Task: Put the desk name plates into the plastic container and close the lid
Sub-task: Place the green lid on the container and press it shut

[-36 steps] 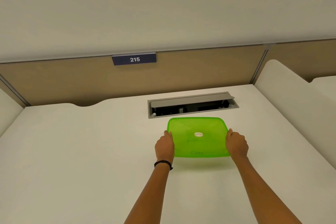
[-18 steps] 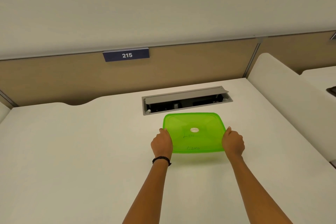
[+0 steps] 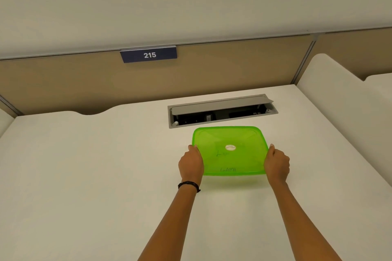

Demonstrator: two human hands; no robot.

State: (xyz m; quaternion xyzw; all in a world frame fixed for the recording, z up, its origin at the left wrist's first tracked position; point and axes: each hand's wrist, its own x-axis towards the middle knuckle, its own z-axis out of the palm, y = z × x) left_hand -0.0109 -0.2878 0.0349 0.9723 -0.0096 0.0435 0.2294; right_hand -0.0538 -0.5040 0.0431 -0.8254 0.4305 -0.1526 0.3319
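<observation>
head view: left grip (image 3: 191,165) and right grip (image 3: 276,164) clasp green lid (image 3: 230,161), seemingly off desk (image 3: 84,176), just before cable hatch (image 3: 220,110).

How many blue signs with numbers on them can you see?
1. The dark blue rectangular plate marked 215 hangs at the top of the tan partition. More could be hidden under the green plastic lid.

Lid (image 3: 241,161) is showing translucent green, its sticker (image 3: 230,147) white; bench (image 3: 84,176) is reading off-white; name plate (image 3: 148,55) is showing navy with white digits.
</observation>
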